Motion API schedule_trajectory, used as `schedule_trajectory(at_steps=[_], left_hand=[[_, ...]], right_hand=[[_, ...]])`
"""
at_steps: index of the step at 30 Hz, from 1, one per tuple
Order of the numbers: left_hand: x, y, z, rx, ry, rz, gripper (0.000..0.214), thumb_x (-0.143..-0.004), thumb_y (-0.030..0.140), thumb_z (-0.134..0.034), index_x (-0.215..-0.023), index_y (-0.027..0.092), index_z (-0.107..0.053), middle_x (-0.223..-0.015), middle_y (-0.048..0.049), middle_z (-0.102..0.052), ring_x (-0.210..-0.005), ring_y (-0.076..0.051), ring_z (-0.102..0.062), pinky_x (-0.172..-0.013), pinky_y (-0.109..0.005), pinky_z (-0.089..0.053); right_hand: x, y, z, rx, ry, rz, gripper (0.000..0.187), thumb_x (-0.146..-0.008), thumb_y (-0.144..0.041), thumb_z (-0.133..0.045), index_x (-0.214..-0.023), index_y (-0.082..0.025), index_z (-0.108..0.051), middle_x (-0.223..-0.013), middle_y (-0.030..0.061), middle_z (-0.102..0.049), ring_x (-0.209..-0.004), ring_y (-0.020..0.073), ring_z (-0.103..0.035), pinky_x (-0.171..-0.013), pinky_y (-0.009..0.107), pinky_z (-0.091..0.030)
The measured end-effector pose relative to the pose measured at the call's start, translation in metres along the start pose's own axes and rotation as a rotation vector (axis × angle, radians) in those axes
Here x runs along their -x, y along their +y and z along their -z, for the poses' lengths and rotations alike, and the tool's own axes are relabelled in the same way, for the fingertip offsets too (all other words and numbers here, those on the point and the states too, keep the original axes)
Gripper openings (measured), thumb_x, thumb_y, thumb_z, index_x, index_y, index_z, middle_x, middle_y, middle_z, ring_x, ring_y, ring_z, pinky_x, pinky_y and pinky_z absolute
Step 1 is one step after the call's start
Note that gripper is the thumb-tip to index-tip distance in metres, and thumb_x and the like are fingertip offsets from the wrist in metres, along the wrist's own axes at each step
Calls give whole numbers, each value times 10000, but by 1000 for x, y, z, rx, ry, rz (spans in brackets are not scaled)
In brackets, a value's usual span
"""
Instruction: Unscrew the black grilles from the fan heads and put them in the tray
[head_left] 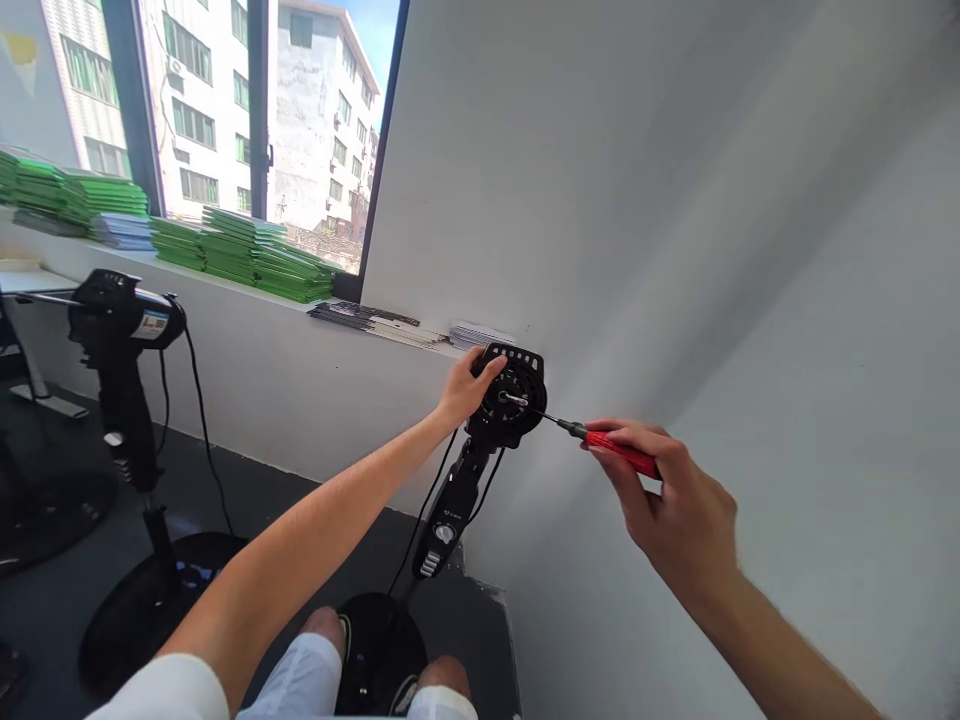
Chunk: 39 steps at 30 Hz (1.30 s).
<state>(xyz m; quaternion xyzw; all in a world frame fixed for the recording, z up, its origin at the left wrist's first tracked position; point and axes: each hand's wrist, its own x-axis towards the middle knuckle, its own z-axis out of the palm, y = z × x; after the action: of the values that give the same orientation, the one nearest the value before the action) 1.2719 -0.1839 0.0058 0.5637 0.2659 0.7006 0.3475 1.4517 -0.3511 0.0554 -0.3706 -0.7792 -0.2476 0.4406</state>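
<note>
In front of me stands a black pedestal fan (506, 425) without blades or grille, its motor shaft facing me. My left hand (469, 388) grips the upper left rim of the motor housing, thumb across the front. A screwdriver (619, 452) with a red handle is in my right hand (671, 490), fingers wrapped round the handle. Its thin shank points left at the housing, the tip close to the silver motor shaft (516, 400). Whether the tip touches anything I cannot tell. Below the housing, the control panel (442, 535) has a round knob and several buttons.
A second bladeless fan (124, 320) stands to the left, its cord hanging down. Stacks of green booklets (247, 255) and some papers (480, 335) lie on the window sill. The fan's round base (382, 640) is between my legs. A wall (750, 300) rises on the right.
</note>
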Motion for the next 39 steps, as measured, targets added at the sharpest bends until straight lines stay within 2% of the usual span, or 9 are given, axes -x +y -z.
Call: schedule_trajectory(at_steps=[7,14,18,22,24,29,33,37,39], left_hand=[[-1,-1,-2,28,9,-6,285,-907,470,-657,-853,197,-598,-751,27,-591,-741,-136,-534,-697,-247,-418],[-3,-4,-3,28,26,16,253,-913,442,-666,-874,197,-621,-761,23,-612,-742,-138,-548,-726,-256,-432],[-5,-6,-3,2,29,2,225,-924,415,-657,-878,196,-632,-781,12,-636,-777,-149,-574,-766,-262,-448],[-5,-8,-2,-5,15,-11,219,-930,409,-649,-877,197,-634,-790,8,-641,-786,-155,-580,-770,-269,-453],[-5,-7,-1,0,13,-9,215,-931,404,-651,-877,197,-636,-792,8,-644,-787,-155,-582,-767,-267,-454],[-6,-2,1,-2,41,28,185,-926,374,-668,-880,196,-649,-793,10,-658,-803,-155,-601,-795,-264,-467],[-9,2,2,-35,47,21,178,-922,364,-676,-865,197,-654,-803,7,-666,-808,-154,-609,-800,-265,-471],[-13,1,3,-33,52,7,173,-926,366,-675,-890,198,-658,-817,0,-668,-810,-158,-620,-796,-271,-478],[-15,1,4,-27,52,-10,168,-929,358,-676,-883,198,-658,-834,-3,-674,-831,-164,-627,-812,-275,-482]], right_hand=[[-2,2,0,38,-18,53,57,-1012,-251,-583,-1040,-263,-535,-1031,-9,-766,-665,79,-690,-521,182,-484],[-17,-4,8,285,-94,340,111,-1047,-322,-508,-1038,-213,-530,-889,12,-760,-585,91,-660,-464,205,-379],[-35,-17,15,505,-223,242,327,-1063,-398,-355,-1065,-169,-589,-556,-29,-607,-386,107,-452,-408,243,-231],[-55,-26,23,788,-349,95,592,-1054,-576,-253,-775,-188,-602,-384,-23,-401,-365,111,-282,-452,269,-163],[-64,-30,26,825,-416,44,601,-1039,-609,-256,-753,-195,-586,-416,3,-465,-381,117,-296,-468,274,-178],[-79,-39,26,683,-680,7,407,-1016,-467,-342,-1157,-175,-588,-593,22,-654,-407,145,-419,-472,267,-216],[-84,-46,26,933,-629,25,584,-1041,-562,-210,-860,-193,-625,-446,49,-505,-444,195,-472,-500,305,-241],[-82,-31,22,729,-644,5,543,-993,-602,-183,-1151,-253,-567,-558,47,-619,-415,182,-448,-480,301,-234],[-79,-15,17,721,-558,58,621,-985,-621,-79,-1149,-258,-555,-541,34,-595,-379,175,-392,-486,303,-199]])
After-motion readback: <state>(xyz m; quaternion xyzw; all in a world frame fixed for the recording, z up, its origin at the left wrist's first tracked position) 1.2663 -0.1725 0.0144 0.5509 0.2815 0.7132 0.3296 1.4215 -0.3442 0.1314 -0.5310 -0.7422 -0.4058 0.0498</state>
